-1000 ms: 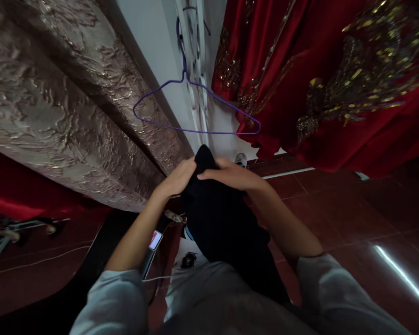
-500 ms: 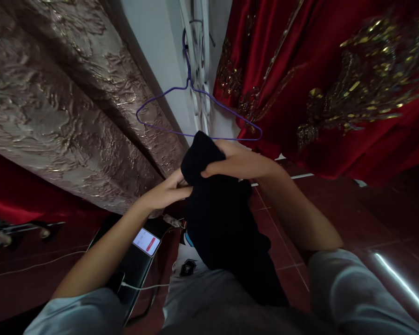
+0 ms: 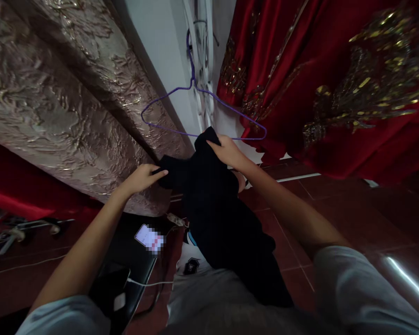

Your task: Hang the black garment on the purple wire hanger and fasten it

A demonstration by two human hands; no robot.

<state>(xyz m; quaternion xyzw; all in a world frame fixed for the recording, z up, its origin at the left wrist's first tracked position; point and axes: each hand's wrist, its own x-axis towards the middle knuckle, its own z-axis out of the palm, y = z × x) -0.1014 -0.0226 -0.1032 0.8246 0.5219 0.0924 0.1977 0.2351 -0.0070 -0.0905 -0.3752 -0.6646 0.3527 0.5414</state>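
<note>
A black garment (image 3: pixel 216 209) stretches between my hands and hangs down over my front; its exact kind is hard to tell in the dark folds. My left hand (image 3: pixel 145 178) pinches one edge of it out to the left, thumb on top. Higher up, my right hand (image 3: pixel 226 150) grips another edge, the thumb pressed over the cloth. Just beyond the garment hangs a bare purple wire hanger (image 3: pixel 193 86), its lower bar close behind my right fingers.
A white metal rack (image 3: pixel 204 70) holds the hanger. Pinkish textured fabric (image 3: pixel 73 107) hangs at left, red cloth with gold sequins (image 3: pixel 300 93) at right. Below left, a lit phone (image 3: pixel 148 238) and a cabled dark device (image 3: pixel 111 279) lie on a black seat (image 3: pixel 139 274).
My hands have moved apart: the left went left and slightly up, drawing a part of the garment with it, and the right rose a little with its edge.
</note>
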